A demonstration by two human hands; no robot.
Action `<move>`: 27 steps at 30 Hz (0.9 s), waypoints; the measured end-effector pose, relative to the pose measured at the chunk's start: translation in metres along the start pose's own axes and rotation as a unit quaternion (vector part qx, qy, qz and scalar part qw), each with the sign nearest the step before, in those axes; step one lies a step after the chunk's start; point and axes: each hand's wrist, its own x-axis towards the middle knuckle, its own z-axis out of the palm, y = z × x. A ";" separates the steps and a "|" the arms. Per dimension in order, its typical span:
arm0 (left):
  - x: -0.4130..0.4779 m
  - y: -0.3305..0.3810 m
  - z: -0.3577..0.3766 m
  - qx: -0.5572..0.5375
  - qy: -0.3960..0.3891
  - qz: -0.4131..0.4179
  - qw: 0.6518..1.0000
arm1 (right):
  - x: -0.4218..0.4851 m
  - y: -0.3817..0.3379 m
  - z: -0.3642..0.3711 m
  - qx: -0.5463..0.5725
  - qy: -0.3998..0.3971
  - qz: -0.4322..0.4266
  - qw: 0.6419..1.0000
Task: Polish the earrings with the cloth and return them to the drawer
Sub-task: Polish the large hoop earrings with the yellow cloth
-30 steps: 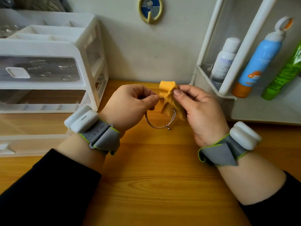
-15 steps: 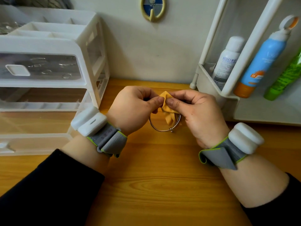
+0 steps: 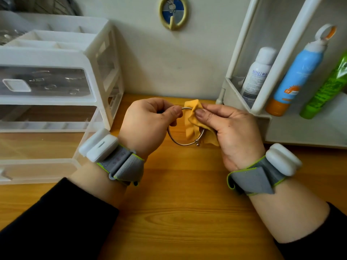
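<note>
A wooden table (image 3: 178, 212) is running up to a pale wall (image 3: 150, 62), where a yellow oval hook (image 3: 173, 13) is hanging above the middle of the scene. At the left a white drawer unit (image 3: 56, 57) is standing on the table, and its lowest clear drawer (image 3: 37, 166) is sticking out toward the person. At the right a white rack (image 3: 300, 132) is holding a white bottle (image 3: 257, 72), a blue spray bottle (image 3: 296, 72) with an orange base and a green bottle (image 3: 326, 91), all leaning back. Just above the table, between the unit and the rack, the person is holding a thin metal hoop earring (image 3: 180, 143) in the air. The left hand (image 3: 148, 126) is pinching the top of the hoop between thumb and curled fingers. The right hand (image 3: 234, 136) is pinching a small orange cloth (image 3: 193, 119) round the upper right part of the hoop, thumb pressing on the folded fabric, while the loose end of the cloth is hanging down through and behind the ring. The hoop's small clasp is pointing down at its lowest right point. Both wrists are wearing a grey band with a white block, and dark sleeves are covering the forearms.
</note>
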 end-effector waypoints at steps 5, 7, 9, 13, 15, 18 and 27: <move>0.003 -0.001 -0.003 -0.031 0.034 -0.013 0.999 | 0.003 0.001 -0.002 0.048 0.018 0.036 0.998; 0.002 -0.002 -0.003 -0.033 0.037 -0.017 0.999 | 0.003 0.002 -0.002 0.051 0.015 0.038 0.998; 0.002 -0.002 -0.003 -0.044 0.030 -0.025 0.998 | 0.004 0.003 -0.002 0.051 0.011 0.041 0.998; 0.001 0.000 -0.003 -0.044 -0.007 -0.041 0.998 | 0.005 0.002 -0.003 0.037 0.012 0.038 0.999; -0.001 0.002 -0.002 -0.052 -0.032 -0.041 0.997 | 0.004 0.000 -0.005 0.022 0.003 0.031 0.999; -0.002 0.001 0.000 -0.027 -0.045 -0.029 0.998 | 0.002 0.000 -0.004 0.008 -0.013 0.036 0.999; 0.002 -0.002 0.002 -0.033 -0.016 -0.044 0.998 | 0.003 0.002 -0.003 0.021 0.010 0.050 0.998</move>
